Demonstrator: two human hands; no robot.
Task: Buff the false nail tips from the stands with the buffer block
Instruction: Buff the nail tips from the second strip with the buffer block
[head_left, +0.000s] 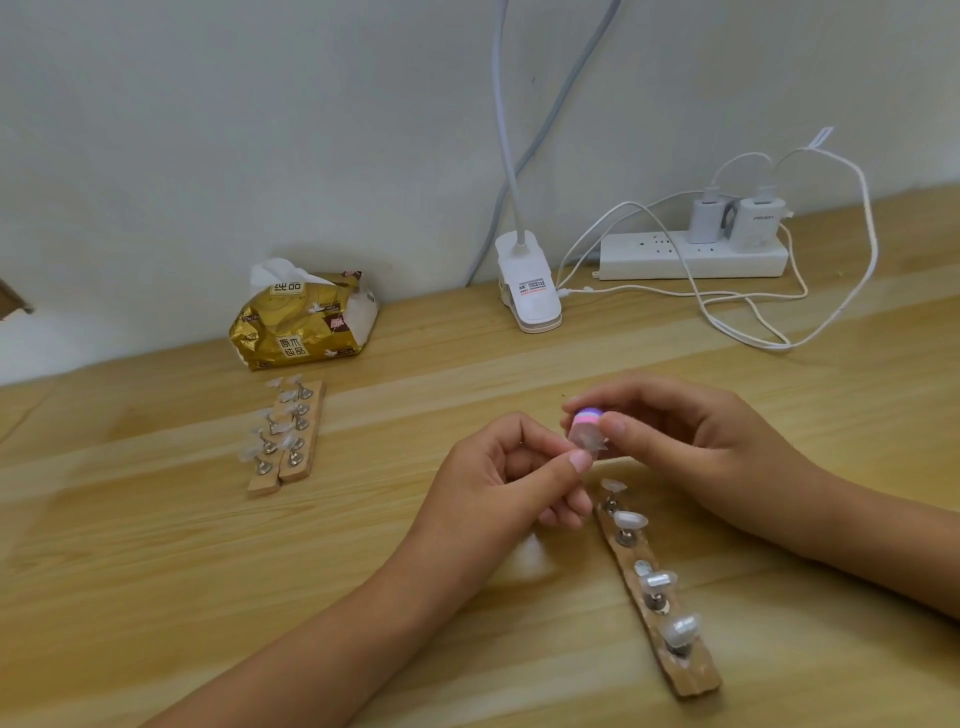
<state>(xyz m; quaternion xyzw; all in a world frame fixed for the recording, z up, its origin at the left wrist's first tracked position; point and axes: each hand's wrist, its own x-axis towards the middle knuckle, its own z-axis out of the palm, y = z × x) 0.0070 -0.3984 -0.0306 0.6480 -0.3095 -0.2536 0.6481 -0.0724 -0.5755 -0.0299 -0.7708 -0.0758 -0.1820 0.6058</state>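
My right hand (680, 441) pinches a small buffer block (586, 422) with pink and purple layers between thumb and fingers. My left hand (511, 478) pinches a clear false nail tip (592, 443) right under the block, and the two touch. Below the hands a wooden stand strip (691, 675) lies on the table, carrying several clear nail tips on metal pegs, such as a nail tip (630, 519). Two more stand strips (291, 467) with several nail tips lie side by side at the middle left.
A gold tissue pack (306, 319) sits behind the left strips near the wall. A white clip lamp base (530, 291) stands at the back centre. A power strip (691, 255) with chargers and looping white cables (769, 340) occupies the back right.
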